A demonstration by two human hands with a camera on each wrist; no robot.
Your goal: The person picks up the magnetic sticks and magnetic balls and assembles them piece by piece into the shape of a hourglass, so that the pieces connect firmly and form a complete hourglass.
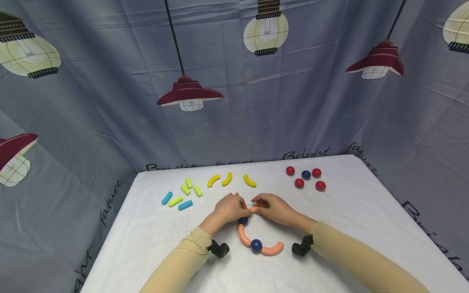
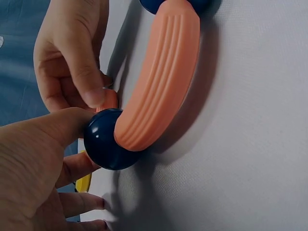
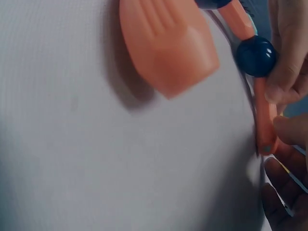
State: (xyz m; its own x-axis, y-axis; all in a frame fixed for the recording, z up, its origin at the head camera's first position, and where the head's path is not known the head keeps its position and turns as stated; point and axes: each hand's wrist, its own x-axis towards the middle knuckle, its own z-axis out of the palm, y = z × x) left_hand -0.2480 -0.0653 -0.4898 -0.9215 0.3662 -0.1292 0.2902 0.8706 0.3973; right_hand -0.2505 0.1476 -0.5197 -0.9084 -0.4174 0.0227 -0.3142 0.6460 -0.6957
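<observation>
My left hand (image 1: 231,207) pinches a dark blue ball (image 2: 103,139) between thumb and fingers, its thumb close to where an orange curved rod (image 3: 263,113) meets the ball. The far part of that rod is pinched by my right hand (image 1: 272,208). From the same ball a second orange curved rod (image 1: 243,235) runs to another blue ball (image 1: 256,245), and a third orange curved rod (image 1: 272,249) leads off to the right with its end free. Together they form an open arc on the table. Fingers hide part of the first rod in the head view.
On the white table (image 1: 146,252), short green rods (image 1: 176,201) and blue rods (image 1: 185,205) lie at the left. Yellow curved rods (image 1: 227,179) lie at the back middle. Several red balls (image 1: 320,186) and a blue ball (image 1: 305,175) sit back right. A printed curtain (image 1: 234,134) hangs behind.
</observation>
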